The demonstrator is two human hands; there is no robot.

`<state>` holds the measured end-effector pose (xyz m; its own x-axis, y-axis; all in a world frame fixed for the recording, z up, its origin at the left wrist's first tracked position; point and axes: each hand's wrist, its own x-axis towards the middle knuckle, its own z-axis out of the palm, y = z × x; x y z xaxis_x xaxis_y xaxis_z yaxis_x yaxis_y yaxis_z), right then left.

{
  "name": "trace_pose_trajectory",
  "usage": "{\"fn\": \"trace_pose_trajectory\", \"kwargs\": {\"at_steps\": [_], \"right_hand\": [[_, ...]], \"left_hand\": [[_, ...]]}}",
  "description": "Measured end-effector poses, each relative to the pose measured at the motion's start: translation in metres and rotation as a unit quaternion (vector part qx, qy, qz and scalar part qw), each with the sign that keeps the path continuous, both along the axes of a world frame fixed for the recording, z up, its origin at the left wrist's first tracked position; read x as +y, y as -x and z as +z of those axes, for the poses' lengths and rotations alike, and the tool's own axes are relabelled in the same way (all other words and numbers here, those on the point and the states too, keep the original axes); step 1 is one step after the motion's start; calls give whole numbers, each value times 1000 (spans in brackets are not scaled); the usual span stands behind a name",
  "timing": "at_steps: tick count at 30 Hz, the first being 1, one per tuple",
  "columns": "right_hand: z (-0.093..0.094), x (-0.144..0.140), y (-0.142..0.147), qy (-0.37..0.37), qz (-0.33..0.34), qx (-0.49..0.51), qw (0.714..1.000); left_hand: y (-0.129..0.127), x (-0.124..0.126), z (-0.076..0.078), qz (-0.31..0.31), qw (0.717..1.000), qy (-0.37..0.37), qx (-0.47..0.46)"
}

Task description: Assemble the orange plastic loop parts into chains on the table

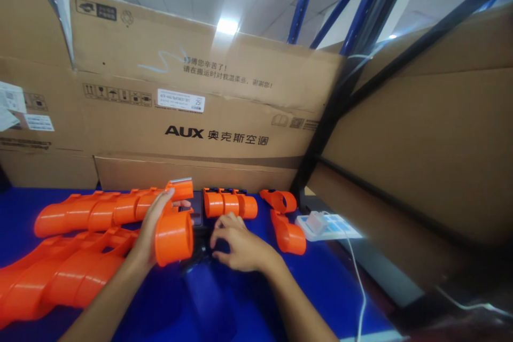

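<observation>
Behind the bench, a wall of cardboard boxes (192, 112) is filling most of the view, the biggest printed AUX, with a dark rack post (344, 101) leaning past its right end and more brown board running off to the right. Below them a blue table (256, 304) is spreading toward the person.

On the left of that table, long rows of nested orange clamps (84, 214) are lying on their sides, one row behind another, the nearer row (52, 278) running off the lower left corner. A shorter orange row (229, 204) is sitting just behind the hands, and two loose orange pieces (286, 224) are lying to its right, near a flat white tray (326, 227) with a white cable (358, 283) trailing off the table's edge.

The left hand (154, 227) is gripping an orange clamp piece (174, 235), fingers wrapped round its back, holding it tilted above the table between the stacked rows and a black fixture (197, 219). The clamp's round open end is facing the viewer.

The right hand (236, 248) is resting palm down, fingers curled, touching the black fixture's near edge; whether it is pinching anything beneath them I cannot tell.
</observation>
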<state>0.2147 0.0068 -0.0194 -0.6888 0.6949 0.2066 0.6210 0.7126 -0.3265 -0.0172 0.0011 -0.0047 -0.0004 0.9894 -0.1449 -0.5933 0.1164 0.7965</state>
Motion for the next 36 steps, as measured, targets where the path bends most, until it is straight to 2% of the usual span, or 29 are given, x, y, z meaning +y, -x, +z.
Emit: {"fn": "trace_pose_trajectory", "kwargs": {"at_steps": [7,12,16,19,23,26,30,36], "right_hand": [[-10,0,7,18,17,-64,998],[-2,0,-4,-5,11,-42,999],[12,5,-18,-32,-32,35,998],[17,10,-23,-59,-63,132,987],[14,14,-19,-92,-108,294,945],[8,13,-11,-87,-134,370,915],[6,5,4,-96,-156,405,896],[11,-5,16,-135,-130,394,900]], "left_hand": [[-9,-2,-1,32,998,-24,39],[-13,-5,-2,29,998,-36,42],[-18,-6,-3,34,996,-57,52],[-20,-6,-6,32,993,-85,69],[-23,-6,-9,16,989,-103,103],[-26,-7,-11,10,987,-107,117],[-30,-9,-13,-19,981,-134,137],[-33,-12,-19,-70,964,-173,191]]}}
